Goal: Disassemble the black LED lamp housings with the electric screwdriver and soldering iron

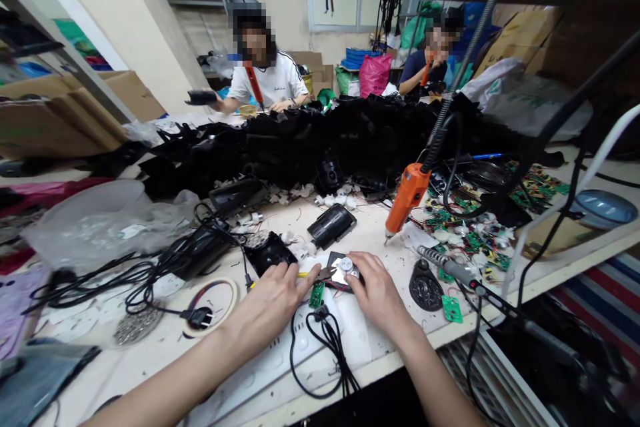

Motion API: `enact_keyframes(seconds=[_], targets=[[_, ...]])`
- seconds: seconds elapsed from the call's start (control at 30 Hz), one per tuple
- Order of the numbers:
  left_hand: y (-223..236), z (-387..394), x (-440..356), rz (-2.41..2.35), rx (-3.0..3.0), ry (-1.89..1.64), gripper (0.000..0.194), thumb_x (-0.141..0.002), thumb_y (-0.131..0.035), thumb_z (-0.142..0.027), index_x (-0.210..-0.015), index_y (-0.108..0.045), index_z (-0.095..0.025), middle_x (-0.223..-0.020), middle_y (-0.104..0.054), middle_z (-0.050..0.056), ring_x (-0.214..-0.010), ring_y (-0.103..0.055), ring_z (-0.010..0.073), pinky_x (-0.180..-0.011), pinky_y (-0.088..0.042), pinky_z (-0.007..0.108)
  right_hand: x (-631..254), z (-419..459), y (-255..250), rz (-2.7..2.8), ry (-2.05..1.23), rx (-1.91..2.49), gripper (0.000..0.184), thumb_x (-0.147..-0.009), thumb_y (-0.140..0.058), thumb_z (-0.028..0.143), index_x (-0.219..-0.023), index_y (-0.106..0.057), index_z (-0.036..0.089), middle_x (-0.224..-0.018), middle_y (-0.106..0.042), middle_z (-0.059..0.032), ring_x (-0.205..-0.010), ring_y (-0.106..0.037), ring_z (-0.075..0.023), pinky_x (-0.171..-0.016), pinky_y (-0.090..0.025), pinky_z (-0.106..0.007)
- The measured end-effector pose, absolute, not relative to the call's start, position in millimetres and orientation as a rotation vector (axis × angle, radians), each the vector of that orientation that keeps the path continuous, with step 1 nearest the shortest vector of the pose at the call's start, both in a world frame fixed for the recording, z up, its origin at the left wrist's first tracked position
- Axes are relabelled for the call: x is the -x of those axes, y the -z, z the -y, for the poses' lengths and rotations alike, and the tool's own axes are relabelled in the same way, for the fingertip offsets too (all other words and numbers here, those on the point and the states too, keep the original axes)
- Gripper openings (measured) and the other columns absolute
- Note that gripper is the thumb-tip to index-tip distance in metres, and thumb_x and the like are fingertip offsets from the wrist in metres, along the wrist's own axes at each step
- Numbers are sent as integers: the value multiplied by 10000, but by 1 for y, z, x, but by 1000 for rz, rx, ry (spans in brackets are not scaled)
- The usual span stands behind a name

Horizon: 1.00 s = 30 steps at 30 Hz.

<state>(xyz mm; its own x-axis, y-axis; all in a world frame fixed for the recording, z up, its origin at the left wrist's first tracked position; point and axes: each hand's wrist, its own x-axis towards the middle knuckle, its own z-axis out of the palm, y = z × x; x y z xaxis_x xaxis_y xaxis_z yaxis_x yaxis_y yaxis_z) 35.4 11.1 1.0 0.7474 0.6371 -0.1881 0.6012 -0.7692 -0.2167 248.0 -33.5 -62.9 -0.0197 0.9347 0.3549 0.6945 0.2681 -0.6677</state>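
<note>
My left hand (273, 297) is closed around a yellow-handled tool (306, 274) whose tip reaches toward a small black housing (341, 270) with a silvery round part on it. My right hand (376, 288) pinches that housing from the right and steadies it on the white bench (165, 340). A small green circuit board (317, 294) lies just below the tool, between my hands. A bundled black cable (326, 340) lies in front of my wrists.
An orange electric screwdriver (407, 197) hangs above the bench right of my hands. A soldering iron (465, 275), green boards (453, 308) and a black speaker (425, 287) lie right. Black housings (332, 224) pile behind; tape roll (215, 303) and cables lie left. Two people work across the bench.
</note>
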Motion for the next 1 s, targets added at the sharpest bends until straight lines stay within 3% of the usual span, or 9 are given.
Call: enact_keyframes(seconds=[0.33, 0.47, 0.6, 0.7, 0.87, 1.0], targets=[[-14, -13, -46, 1117, 2861, -413, 621, -809, -409, 15, -1396, -480, -175, -930, -674, 118, -822, -638, 249, -704, -517, 331, -242, 33, 60, 1720, -424, 1505, 314, -835, -605, 147, -1147, -573, 150, -1129, -615, -121, -1078, -534, -266, -965, -468, -449], [-18, -19, -44, 1352, 3121, -235, 599, -789, -459, -52, -1347, -542, -255, -888, -697, 64, -778, -661, 218, -693, -509, 292, -238, 32, 63, 1667, -435, 1528, 269, -826, -595, 142, -1094, -582, 155, -1089, -612, -118, -1046, -535, -272, -937, -471, -459], [-35, -26, -45, 1534, 3165, 109, 658, -763, -476, -83, -1389, -497, -283, -983, -683, 49, -868, -648, 202, -784, -503, 287, -237, 31, 62, 1644, -454, 1548, 264, -805, -613, 141, -1067, -589, 160, -1059, -615, -106, -1023, -538, -271, -921, -472, -455], [-47, -26, -36, 1486, 2988, 169, 662, -758, -469, -94, -1393, -497, -279, -959, -636, 72, -882, -619, 238, -774, -502, 336, -237, 32, 61, 1636, -469, 1553, 277, -804, -613, 135, -1079, -586, 161, -1085, -615, -109, -1049, -536, -274, -932, -465, -453], [-48, 3, -5, 1303, 3024, 161, 651, -784, -450, -112, -1389, -475, -350, -898, -607, 47, -748, -591, 199, -669, -485, 304, -241, 30, 64, 1649, -518, 1535, 272, -815, -611, 155, -1086, -597, 154, -1102, -616, -126, -1066, -542, -283, -944, -458, -471], [-39, 44, -18, 1008, 3141, 68, 635, -778, -495, -126, -1385, -470, -309, -929, -613, 77, -787, -569, 235, -696, -483, 344, -255, 28, 59, 1714, -626, 1482, 311, -827, -616, 183, -1138, -608, 169, -1137, -626, -112, -1092, -561, -263, -971, -458, -451]])
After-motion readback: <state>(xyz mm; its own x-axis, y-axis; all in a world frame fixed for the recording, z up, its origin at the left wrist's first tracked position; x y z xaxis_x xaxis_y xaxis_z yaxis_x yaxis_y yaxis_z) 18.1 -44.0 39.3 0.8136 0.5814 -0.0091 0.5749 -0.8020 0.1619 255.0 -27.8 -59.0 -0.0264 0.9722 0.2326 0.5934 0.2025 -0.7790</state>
